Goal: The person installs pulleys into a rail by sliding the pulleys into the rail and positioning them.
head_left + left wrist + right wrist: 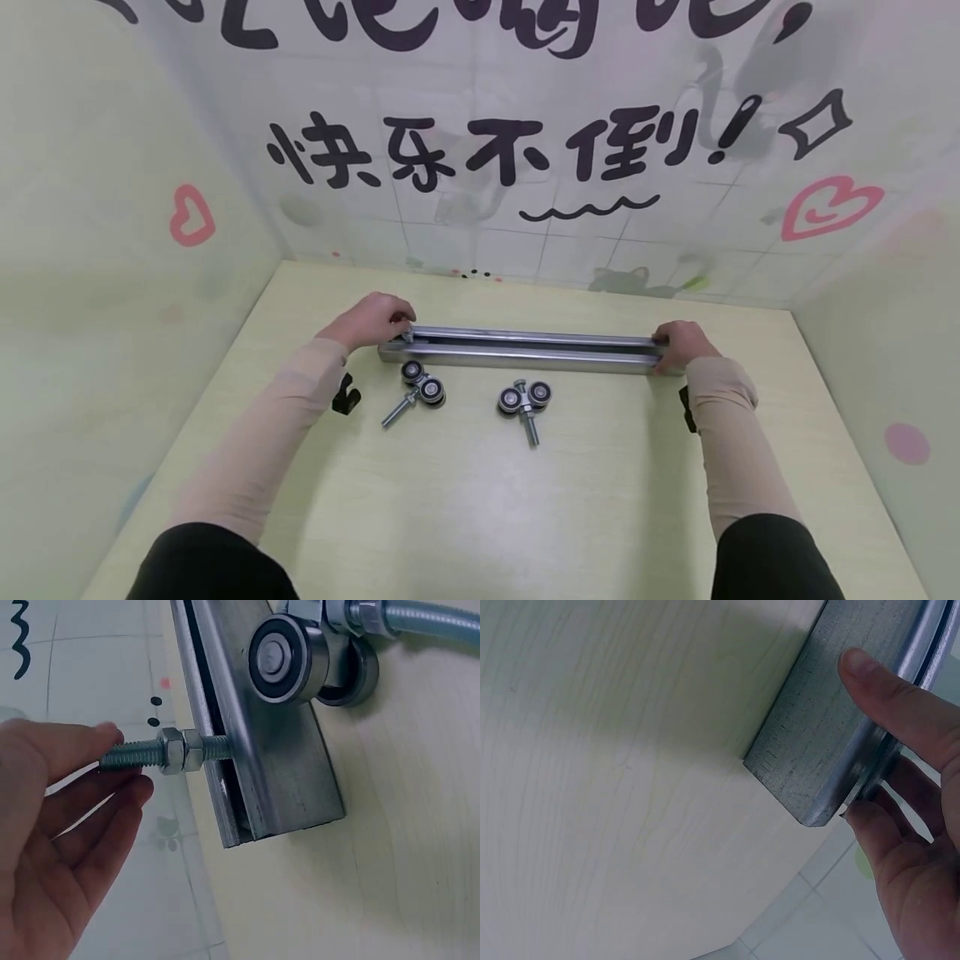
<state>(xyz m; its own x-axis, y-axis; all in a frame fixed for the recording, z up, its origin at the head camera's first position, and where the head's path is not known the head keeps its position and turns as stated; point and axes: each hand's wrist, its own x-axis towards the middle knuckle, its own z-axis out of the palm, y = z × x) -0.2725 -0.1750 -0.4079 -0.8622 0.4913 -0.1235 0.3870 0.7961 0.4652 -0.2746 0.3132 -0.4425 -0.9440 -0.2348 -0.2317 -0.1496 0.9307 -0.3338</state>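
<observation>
Left hand [372, 320] pinches bolt [139, 754], nuts [173, 752] just beyond fingertips. Right hand [684, 343] grips rail [517, 358] between thumb and fingers.

This looks like a small work booth, its wider setting unclear, with a metal rail [517, 361] on a wood-grain bench [480, 508] and pale walls [82, 275] on 3 sides, bearing black Chinese lettering [506, 162] and pink hearts [821, 218].

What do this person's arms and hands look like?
The left grip and right grip are ungloved human hands. Pale, creased sleeves run to the wrists, with black sleeves higher up. A small black piece sits by each wrist. No cables show.
</observation>
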